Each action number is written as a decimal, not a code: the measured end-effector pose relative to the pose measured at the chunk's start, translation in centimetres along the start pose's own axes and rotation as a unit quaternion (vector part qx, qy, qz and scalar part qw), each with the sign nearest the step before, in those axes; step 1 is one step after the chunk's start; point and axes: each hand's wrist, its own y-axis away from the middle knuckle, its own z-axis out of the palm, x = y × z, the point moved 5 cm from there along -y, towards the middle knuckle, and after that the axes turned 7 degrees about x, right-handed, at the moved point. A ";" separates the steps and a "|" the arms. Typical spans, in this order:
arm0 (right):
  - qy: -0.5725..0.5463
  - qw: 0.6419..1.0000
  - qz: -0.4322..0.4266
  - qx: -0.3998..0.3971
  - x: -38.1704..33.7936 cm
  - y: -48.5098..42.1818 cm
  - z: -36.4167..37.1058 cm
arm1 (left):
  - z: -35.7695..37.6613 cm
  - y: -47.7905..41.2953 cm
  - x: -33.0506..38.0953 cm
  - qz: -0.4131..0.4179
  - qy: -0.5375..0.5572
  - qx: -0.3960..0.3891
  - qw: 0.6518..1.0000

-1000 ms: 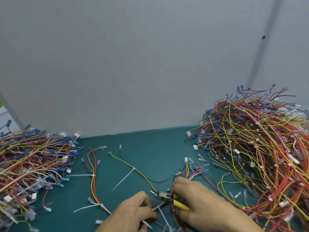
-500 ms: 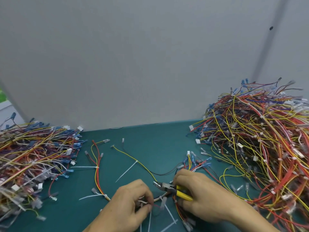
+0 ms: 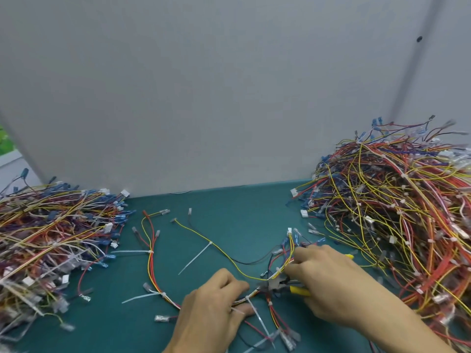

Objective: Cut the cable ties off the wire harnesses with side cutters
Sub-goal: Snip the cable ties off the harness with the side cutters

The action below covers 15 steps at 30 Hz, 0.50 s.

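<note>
Nearest, the left hand (image 3: 216,312) lies low on the green surface (image 3: 229,212), thumb and fingers pinching a wire harness (image 3: 255,293) just left of a white cable tie (image 3: 248,299), whose long tail trails toward the near edge. The grip looks meant to pin the bundle flat and taut so that the tie stands clear of the wires. Just to the right, the right hand (image 3: 331,284) is curled round the yellow handles of the side cutters (image 3: 276,284), nose pointing left into the same bundle. How far the blades are apart, and whether they bear on a tie, is too blurred to tell. A second tie (image 3: 279,270) sits just beyond the cutter head. Farther out, at centre left, a loose harness (image 3: 151,266) with ties on lies by itself. On the far right rises a tall pile (image 3: 395,225) studded with small white ties, probably the stock to work through. The flatter pile (image 3: 51,238) at far left lies well apart, likely the finished side.
</note>
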 end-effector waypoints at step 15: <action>-0.002 0.998 -0.045 0.035 -1.7 -0.2 0.6 | -0.8 -0.8 -1.0 -0.079 0.128 -0.010 0.989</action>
